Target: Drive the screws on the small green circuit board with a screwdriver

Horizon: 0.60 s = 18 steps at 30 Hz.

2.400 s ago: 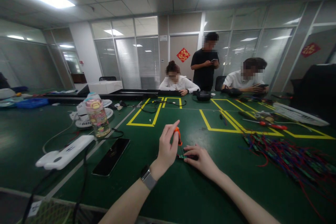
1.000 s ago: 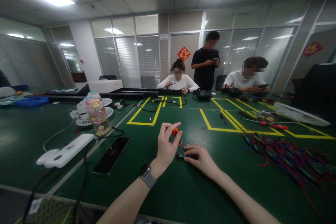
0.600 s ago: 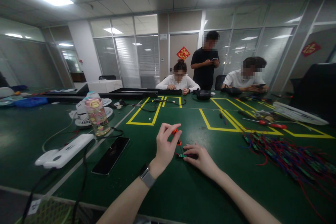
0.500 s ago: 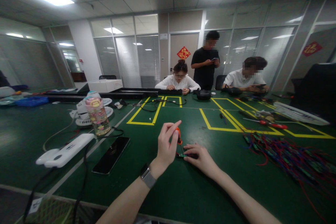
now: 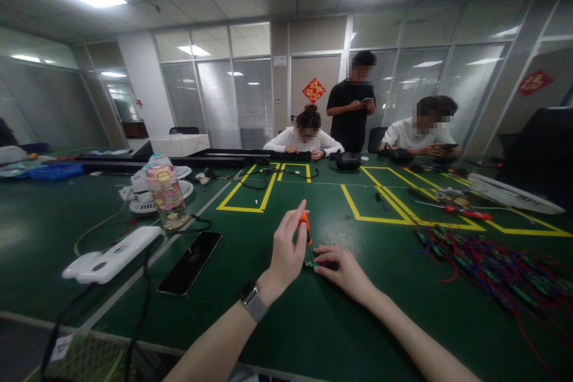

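My left hand, with a watch on its wrist, is closed round the orange handle of a small screwdriver held upright, tip down. Under the tip lies a small green circuit board on the green table. My right hand lies low on the table beside it, fingertips pressing the board down. Most of the board is hidden by my fingers.
A black phone, a white power strip with cables and a drink bottle lie to the left. A heap of red and blue wired parts spreads at right. Red screwdrivers lie beyond. Three people are at the far end.
My left hand's fingers have shifted round the orange screwdriver handle, twisting it in place. My right hand and the board have stayed where they were.
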Tool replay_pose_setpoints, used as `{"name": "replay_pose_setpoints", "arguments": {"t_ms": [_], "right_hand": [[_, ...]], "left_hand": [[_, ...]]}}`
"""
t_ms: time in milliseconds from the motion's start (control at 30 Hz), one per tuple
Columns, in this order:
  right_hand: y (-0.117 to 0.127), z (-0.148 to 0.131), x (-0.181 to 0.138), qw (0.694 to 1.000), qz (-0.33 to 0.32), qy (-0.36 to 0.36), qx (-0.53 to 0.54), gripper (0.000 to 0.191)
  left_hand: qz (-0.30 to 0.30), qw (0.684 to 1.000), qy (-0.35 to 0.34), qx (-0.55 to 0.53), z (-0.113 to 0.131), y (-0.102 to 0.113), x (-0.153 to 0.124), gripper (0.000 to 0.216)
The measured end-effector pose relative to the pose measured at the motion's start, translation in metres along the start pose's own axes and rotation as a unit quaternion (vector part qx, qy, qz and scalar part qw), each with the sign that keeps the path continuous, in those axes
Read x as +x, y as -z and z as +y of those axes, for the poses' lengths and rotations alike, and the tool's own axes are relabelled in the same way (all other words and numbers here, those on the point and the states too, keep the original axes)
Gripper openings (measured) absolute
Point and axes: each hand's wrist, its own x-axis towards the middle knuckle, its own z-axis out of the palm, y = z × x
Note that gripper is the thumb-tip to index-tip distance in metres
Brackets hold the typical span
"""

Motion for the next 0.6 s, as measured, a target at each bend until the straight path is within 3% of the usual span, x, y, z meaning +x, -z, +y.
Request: {"name": "replay_pose_setpoints", "arguments": {"t_ms": [200,400,600], "right_hand": [[0.0011,-0.0029,-0.0005,1.0,0.001,0.002,0.0,0.016],[0.0015,-0.0048,0.0,1.0,0.002,-0.003,-0.001,0.015],[0.002,-0.0044,-0.0005,1.0,0.0,0.0,-0.009,0.016]], "left_hand": [[0.018,0.999,-0.005,0.03,-0.0004,0.0005,0.0013,0.031],[-0.02,1.0,-0.008,-0.005,-0.0002,0.0003,0.0002,0.04],[0.006,0.999,0.002,0.033,-0.0011,0.0001,0.0008,0.029]]}}
